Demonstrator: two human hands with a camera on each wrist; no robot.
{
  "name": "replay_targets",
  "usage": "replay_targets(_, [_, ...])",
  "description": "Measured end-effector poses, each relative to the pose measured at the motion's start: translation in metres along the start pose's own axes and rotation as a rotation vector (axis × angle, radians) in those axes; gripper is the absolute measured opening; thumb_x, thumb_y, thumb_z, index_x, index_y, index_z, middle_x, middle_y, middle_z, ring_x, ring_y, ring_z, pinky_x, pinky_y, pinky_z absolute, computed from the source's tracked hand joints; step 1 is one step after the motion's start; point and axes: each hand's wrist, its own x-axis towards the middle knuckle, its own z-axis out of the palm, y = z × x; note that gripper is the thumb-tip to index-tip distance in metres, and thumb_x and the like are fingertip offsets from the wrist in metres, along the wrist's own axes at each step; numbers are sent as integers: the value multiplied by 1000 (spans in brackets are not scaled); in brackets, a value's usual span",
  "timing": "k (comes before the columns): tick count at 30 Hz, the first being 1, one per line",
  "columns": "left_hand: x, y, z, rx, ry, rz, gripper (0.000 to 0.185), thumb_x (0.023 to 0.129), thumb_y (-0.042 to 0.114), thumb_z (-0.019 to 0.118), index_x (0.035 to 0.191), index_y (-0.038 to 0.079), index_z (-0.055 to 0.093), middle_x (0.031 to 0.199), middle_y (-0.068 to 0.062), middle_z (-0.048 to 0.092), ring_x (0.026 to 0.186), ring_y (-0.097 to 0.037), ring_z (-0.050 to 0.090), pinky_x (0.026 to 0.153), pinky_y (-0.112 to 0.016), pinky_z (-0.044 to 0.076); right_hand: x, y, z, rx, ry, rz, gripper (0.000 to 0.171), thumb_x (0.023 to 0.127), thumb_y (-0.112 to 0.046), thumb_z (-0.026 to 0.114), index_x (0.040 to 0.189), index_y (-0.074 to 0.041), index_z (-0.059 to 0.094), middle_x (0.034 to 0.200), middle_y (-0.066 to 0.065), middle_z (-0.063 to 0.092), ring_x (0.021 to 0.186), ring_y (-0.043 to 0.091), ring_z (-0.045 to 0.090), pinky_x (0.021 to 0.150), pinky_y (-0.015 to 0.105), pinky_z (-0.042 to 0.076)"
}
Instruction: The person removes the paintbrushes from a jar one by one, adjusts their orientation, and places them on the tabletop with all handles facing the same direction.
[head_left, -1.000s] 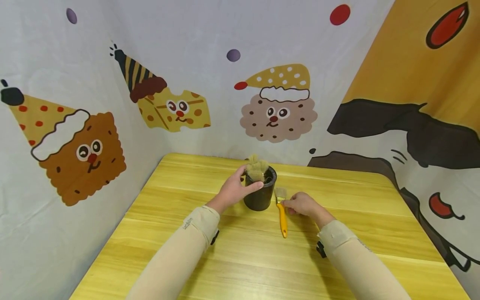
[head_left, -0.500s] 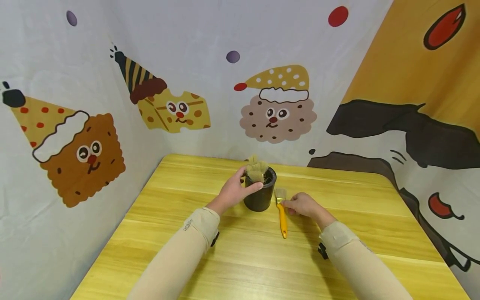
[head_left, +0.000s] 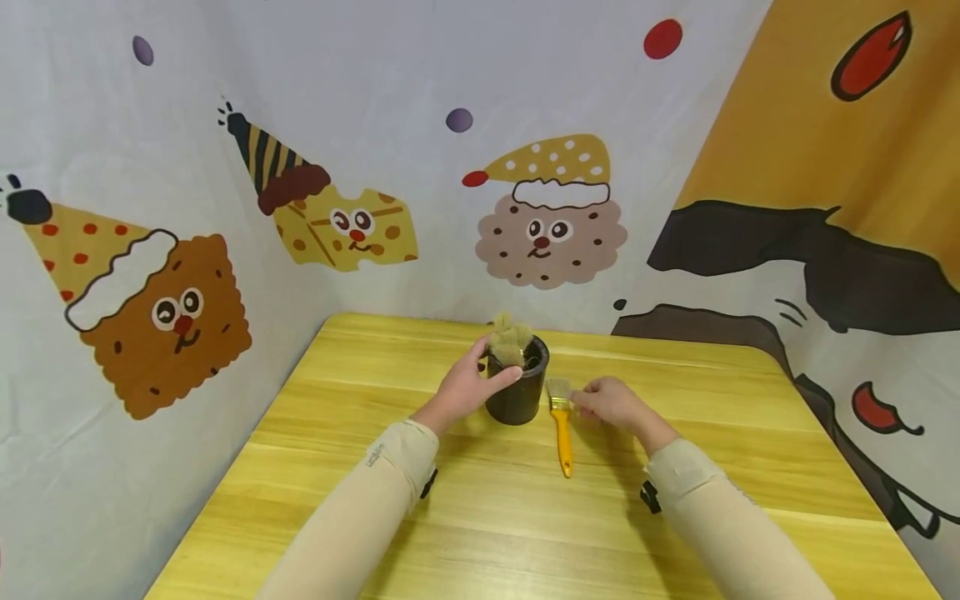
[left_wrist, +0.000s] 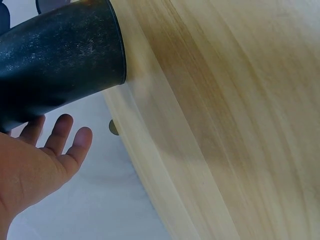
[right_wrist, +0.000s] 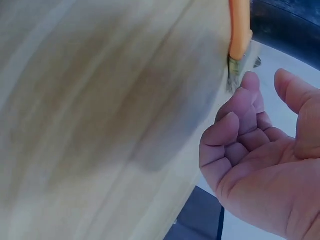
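Observation:
A black cup (head_left: 519,402) stands upright on the table, with several pale-bristled brushes (head_left: 510,343) poking bristles-up out of its mouth. My left hand (head_left: 467,387) grips it at the upper left, the thumb across the near rim by the bristles; in the left wrist view three fingertips show beside the cup (left_wrist: 60,65). Just right of the cup, a paintbrush (head_left: 563,437) with an orange-yellow handle lies flat, bristles pointing away from me. Close beside its metal band is my right hand (head_left: 613,406). The right wrist view shows its fingers loosely bent, the thumb apart, nothing between them.
The wooden table (head_left: 465,533) runs back to a fabric wall (head_left: 420,292) printed with cartoon figures. A second printed wall rises along the left side. A small dark thing peeks out behind the cup's left rim, too hidden to identify.
My right hand has drawn slightly right, off the paintbrush's metal band where its fingertips were. The left hand and cup keep their places. The head view has shifted a little.

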Motion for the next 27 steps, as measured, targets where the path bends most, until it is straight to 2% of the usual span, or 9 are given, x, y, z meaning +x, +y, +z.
replay_targets(4, [0, -2, -1, -8, 0, -4, 100, 88, 79, 69, 170, 41, 24, 174, -3, 37, 156, -36, 43, 121, -59, 45, 1, -3, -4, 24, 4, -37, 45, 110, -43, 60, 86, -5, 65, 68, 4, 56, 61, 17, 43, 61, 32, 40])
replay_targets(6, [-1, -2, -2, -7, -1, 1, 100, 89, 79, 69, 170, 41, 24, 173, -3, 37, 156, -37, 43, 121, -59, 45, 1, -5, -5, 43, 7, -57, 44, 110, -43, 60, 93, -3, 67, 74, 6, 60, 64, 19, 49, 62, 33, 44])
replay_targets(9, [-2, 0, -2, -2, -1, 7, 99, 90, 78, 69, 170, 41, 24, 173, -3, 38, 155, -36, 45, 120, -58, 45, 0, -11, -6, 38, 40, -87, 46, 109, -44, 62, 118, 0, 69, 103, 14, 71, 86, 24, 63, 74, 37, 54])
replay_targets(11, [-3, 2, -2, 1, -2, 8, 98, 90, 77, 69, 170, 40, 25, 173, -3, 38, 154, -37, 45, 120, -58, 46, -1, -15, -7, 21, 59, -112, 53, 107, -48, 64, 132, 0, 66, 121, 18, 71, 103, 28, 67, 85, 41, 59])
replay_targets(13, [-2, 3, -2, -1, -4, 9, 98, 91, 77, 69, 170, 40, 25, 173, -3, 38, 154, -38, 45, 120, -58, 46, -1, -20, -7, 0, 76, -136, 57, 105, -51, 67, 135, -2, 65, 127, 17, 70, 110, 29, 67, 90, 43, 59])
replay_targets(18, [-1, 3, -2, -9, -10, 13, 98, 91, 76, 69, 170, 38, 26, 172, -4, 39, 154, -40, 44, 121, -58, 45, -3, -34, -3, -16, 73, -197, 54, 103, -48, 71, 132, -2, 65, 121, 15, 70, 106, 27, 66, 87, 40, 58])
replay_targets(27, [1, 2, -3, -15, -11, 7, 99, 90, 76, 70, 170, 37, 26, 173, -3, 38, 155, -40, 44, 121, -59, 44, 0, -42, 7, -8, 40, -226, 52, 104, -44, 71, 133, -1, 65, 118, 12, 71, 103, 23, 66, 86, 38, 59])
